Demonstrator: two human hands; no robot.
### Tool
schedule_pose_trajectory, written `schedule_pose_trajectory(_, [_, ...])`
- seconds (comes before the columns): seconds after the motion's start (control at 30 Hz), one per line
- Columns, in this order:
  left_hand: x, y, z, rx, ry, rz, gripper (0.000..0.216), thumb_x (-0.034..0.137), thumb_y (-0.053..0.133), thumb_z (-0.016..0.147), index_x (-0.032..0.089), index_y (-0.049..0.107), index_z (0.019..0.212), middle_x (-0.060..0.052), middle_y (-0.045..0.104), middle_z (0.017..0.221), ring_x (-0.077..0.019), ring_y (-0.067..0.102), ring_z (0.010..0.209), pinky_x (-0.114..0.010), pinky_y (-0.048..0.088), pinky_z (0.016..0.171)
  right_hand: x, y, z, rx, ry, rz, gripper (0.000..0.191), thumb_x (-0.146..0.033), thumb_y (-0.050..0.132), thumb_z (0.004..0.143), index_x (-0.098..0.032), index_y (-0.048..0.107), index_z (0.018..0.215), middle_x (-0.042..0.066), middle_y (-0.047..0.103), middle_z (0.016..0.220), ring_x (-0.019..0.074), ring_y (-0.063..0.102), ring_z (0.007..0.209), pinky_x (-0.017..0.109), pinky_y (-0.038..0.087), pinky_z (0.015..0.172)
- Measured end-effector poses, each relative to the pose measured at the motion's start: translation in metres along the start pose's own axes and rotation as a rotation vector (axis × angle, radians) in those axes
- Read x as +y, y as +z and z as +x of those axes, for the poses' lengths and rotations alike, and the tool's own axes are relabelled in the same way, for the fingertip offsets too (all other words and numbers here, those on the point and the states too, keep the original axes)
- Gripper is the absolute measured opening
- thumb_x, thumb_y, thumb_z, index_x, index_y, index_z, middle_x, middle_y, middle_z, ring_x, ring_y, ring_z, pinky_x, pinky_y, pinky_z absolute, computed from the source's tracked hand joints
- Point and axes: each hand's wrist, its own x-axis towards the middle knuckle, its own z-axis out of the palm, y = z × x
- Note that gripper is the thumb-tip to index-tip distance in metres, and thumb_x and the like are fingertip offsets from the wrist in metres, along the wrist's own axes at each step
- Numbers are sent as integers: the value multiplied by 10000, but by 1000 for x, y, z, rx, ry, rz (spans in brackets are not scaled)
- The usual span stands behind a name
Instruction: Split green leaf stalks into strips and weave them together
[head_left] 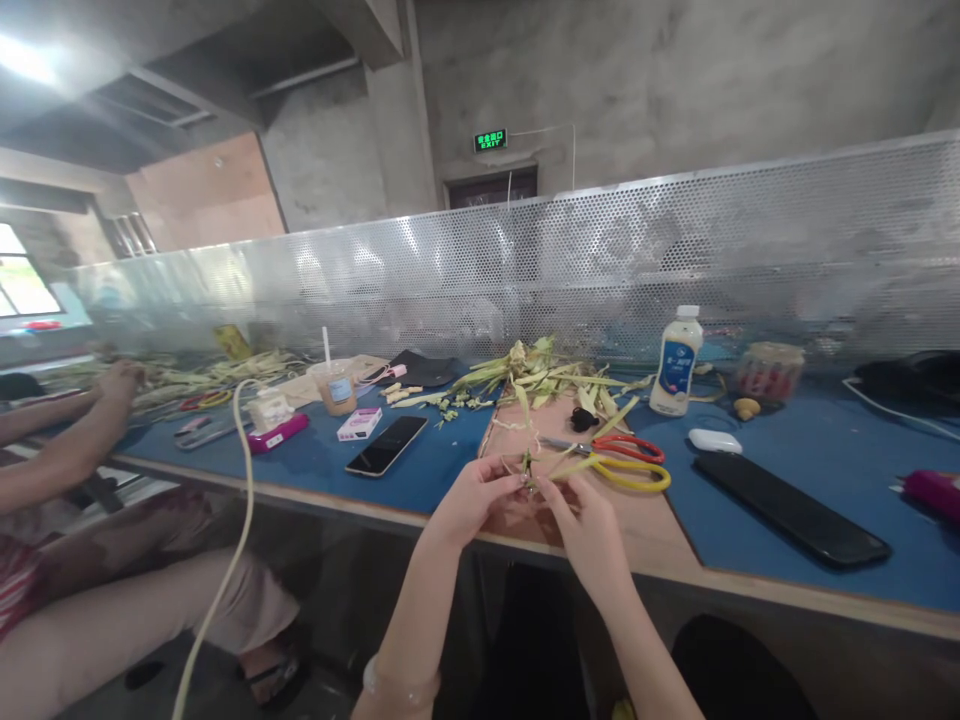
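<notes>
Close to the table's front edge, my left hand (474,500) and my right hand (591,525) meet, fingers pinched on a small piece made of thin green leaf strips (529,466). Its exact shape is too small to make out. A pale strip sticks out over my right hand. Just beyond that hand lie scissors (630,478) with one red and one yellow handle loop. A small black object (583,419) sits behind the scissors. Farther back is a loose pile of yellow-green leaf strips (547,375).
Left of my hands lie a black phone (387,446), a pink-white box (360,424) and a drink cup (334,390). On the right stand a bottle (676,362), a jar (770,372) and a long black case (791,508). A cable (245,470) hangs beside a co-worker (90,430).
</notes>
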Motion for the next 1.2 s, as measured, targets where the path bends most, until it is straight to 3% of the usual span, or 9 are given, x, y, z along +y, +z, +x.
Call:
schedule_pose_trajectory(0.23, [1, 0, -3, -27, 16, 15, 319, 225, 673, 642, 108, 656, 938, -101, 638, 909, -128, 564, 707, -242, 432, 672, -6, -6, 13, -106, 115, 299, 320, -437, 586, 710, -159, 641, 858, 62, 677, 806, 216, 614, 774, 297, 461, 682])
schedule_pose_trajectory(0.5, [1, 1, -6, -39, 57, 127, 220, 240, 653, 665, 108, 666, 840, -63, 635, 795, -95, 534, 611, -241, 424, 660, -1, -9, 15, -67, 236, 608, 306, -377, 696, 620, -155, 574, 794, 48, 647, 746, 171, 602, 678, 305, 470, 668])
schedule_pose_trajectory(0.8, [4, 13, -8, 38, 26, 171, 387, 295, 649, 671, 145, 622, 1027, -87, 649, 924, -140, 579, 695, -266, 452, 664, 4, -6, 13, 114, 165, 388, 312, -445, 657, 639, -169, 515, 672, -56, 475, 463, 76, 402, 404, 192, 284, 391])
schedule_pose_trajectory(0.9, [2, 21, -7, 65, 39, 185, 388, 294, 675, 640, 138, 632, 992, -86, 669, 886, -160, 594, 722, -240, 446, 616, 6, -5, 13, 147, 127, 287, 345, -495, 619, 653, -161, 550, 709, -30, 507, 475, 111, 445, 422, 221, 324, 404])
schedule_pose_trajectory(1.07, [-6, 32, -1, 259, 67, 218, 357, 311, 681, 624, 128, 643, 929, -80, 682, 825, -161, 608, 687, -186, 400, 477, 2, -5, 11, 188, -15, 18, 332, -497, 549, 711, -165, 563, 695, 27, 598, 614, 159, 533, 561, 265, 407, 533])
schedule_pose_trajectory(1.2, [-9, 29, 2, 258, 76, 239, 357, 331, 687, 616, 111, 654, 895, -67, 675, 718, -134, 578, 585, -187, 385, 447, 2, -5, 8, 180, -91, -114, 279, -443, 478, 779, -178, 557, 743, 43, 624, 706, 178, 561, 643, 285, 419, 623])
